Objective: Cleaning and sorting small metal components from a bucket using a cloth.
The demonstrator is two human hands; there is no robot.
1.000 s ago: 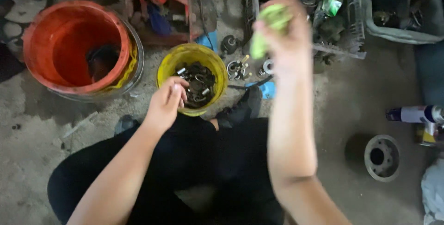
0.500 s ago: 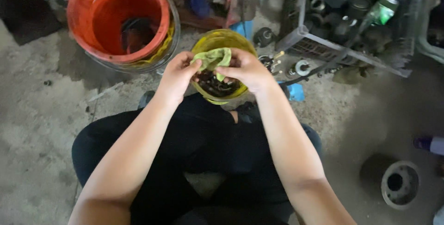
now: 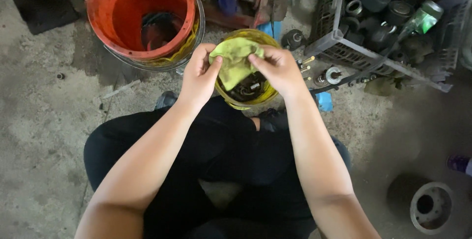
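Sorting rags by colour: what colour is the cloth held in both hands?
Yellow-green; the cloth shows best in the head view.

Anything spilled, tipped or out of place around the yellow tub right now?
Nothing spilled or tipped. Both hands, left hand and right hand, hold a yellow-green cloth over the upright yellow tub. A few small metal parts lie loose on the floor beside it.

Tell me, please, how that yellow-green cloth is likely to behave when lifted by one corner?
The yellow-green cloth is probably floppy: it sags in folds between left hand and right hand. Likely light, since fingertips alone carry it.
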